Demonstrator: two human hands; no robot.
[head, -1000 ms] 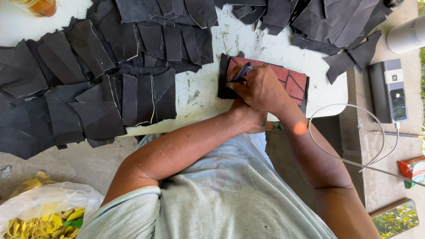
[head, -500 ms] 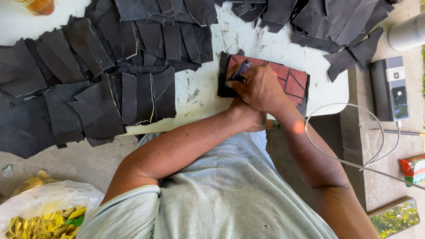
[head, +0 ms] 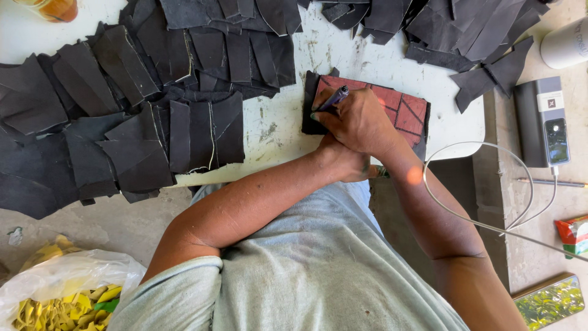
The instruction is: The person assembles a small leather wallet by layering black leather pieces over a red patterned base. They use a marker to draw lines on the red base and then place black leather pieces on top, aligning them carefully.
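We see a white worktable (head: 275, 132) whose far and left parts are covered by many cut pieces of black leather (head: 153, 116), overlapping in rows well to the left of the grip and in a looser heap beyond it. Nearer the body, down and left of the grip, lies a clear plastic bag of yellow scraps (head: 67, 294). To the right of the grip, a grey power bank (head: 542, 122) rests on a ledge, with a white cable (head: 484, 190) looping from it towards the right forearm.

Directly under the grip lies a red template (head: 401, 110), marked with dark lines into sections and sitting on a black leather piece (head: 309, 113) whose edge shows at its left side.

Our right hand (head: 358, 122) is closed around a dark pen (head: 334, 98), fingers pinching it, the tip touching the left end of the template. Our left hand (head: 346, 162) sits just below the right, tucked under it; we cannot tell whether its fingers are spread or curled.
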